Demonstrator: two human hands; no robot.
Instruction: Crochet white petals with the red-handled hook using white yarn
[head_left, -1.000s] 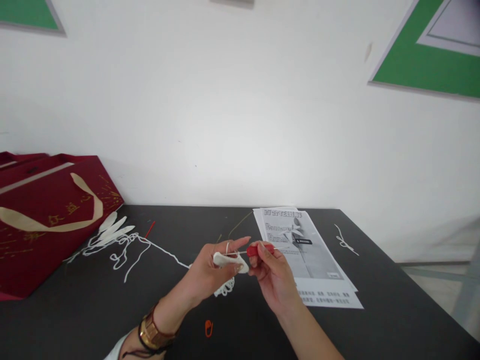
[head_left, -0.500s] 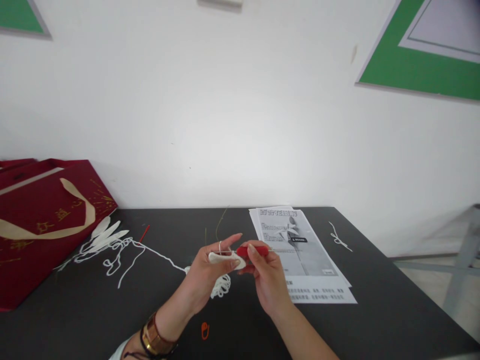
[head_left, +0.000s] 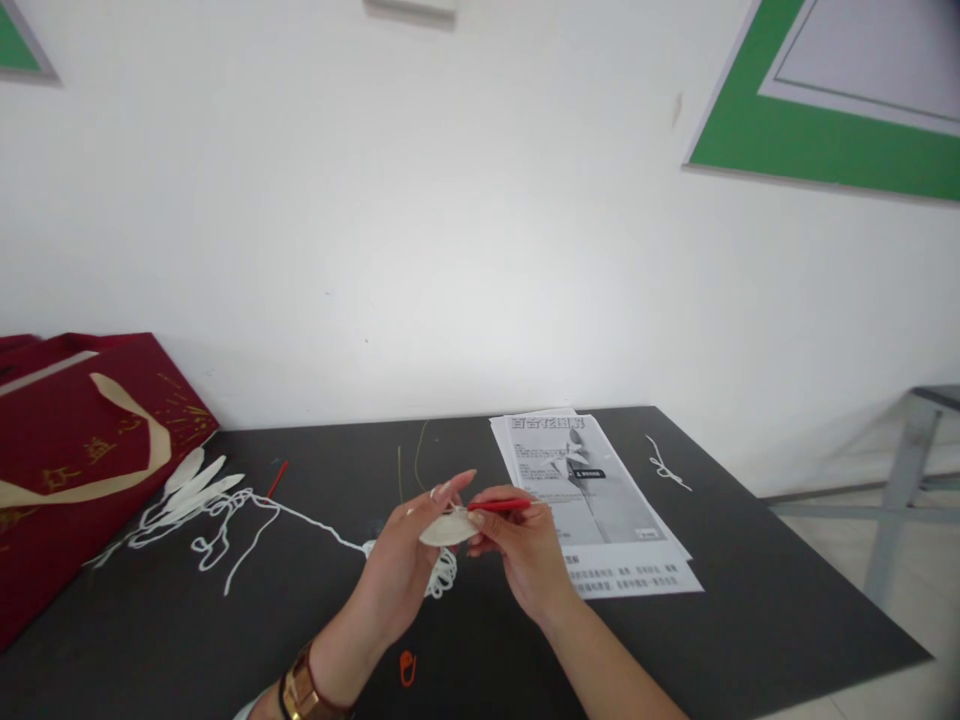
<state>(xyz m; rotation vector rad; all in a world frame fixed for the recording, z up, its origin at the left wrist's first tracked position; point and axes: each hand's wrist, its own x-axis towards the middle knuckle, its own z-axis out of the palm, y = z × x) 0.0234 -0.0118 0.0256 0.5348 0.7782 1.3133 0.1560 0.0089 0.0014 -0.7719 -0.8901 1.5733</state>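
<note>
My left hand (head_left: 405,550) pinches a small white crocheted petal (head_left: 448,529), with its forefinger raised and a strand of yarn around it. Close beside it, my right hand (head_left: 521,555) grips a crochet hook by its red handle (head_left: 501,505). The hook's tip is at the petal's upper edge, partly hidden by the fingers. Two thin olive strands (head_left: 417,455) stick up behind my left hand. A loose bundle of white yarn (head_left: 442,575) lies on the table just below the hands.
Several finished white petals (head_left: 196,487) and tangled yarn lie by a dark red gift bag (head_left: 75,440) at left, near a red stick (head_left: 278,479). Printed sheets (head_left: 622,530) lie behind my right hand. An orange stitch marker (head_left: 407,668) sits in front; a knotted white cord (head_left: 661,465) is at right.
The petal has turned so its broad face shows, and the hook's handle has rolled in my right hand. The whole view has shifted slightly.
</note>
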